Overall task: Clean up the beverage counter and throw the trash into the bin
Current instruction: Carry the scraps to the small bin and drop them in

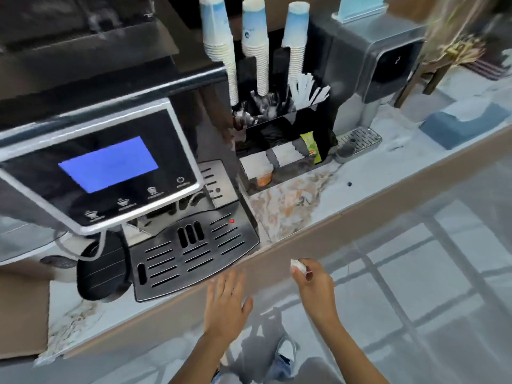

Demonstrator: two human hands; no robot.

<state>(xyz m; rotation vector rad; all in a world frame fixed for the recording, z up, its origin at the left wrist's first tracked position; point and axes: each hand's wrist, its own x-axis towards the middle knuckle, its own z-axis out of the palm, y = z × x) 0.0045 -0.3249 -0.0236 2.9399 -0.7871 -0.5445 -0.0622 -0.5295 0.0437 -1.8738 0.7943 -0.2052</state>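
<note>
Right hand (314, 284) pinches small white scrap (298, 266), orientation unclear.

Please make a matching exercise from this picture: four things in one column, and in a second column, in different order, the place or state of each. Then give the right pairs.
Things:
1. coffee machine screen
2. paper cup stacks
3. left hand
4. right hand

States or places:
A. open and flat, holds nothing
B. lit blue
C. closed on a small white scrap
D. standing upside down in the black organizer

Pairs: 1-B, 2-D, 3-A, 4-C
</note>
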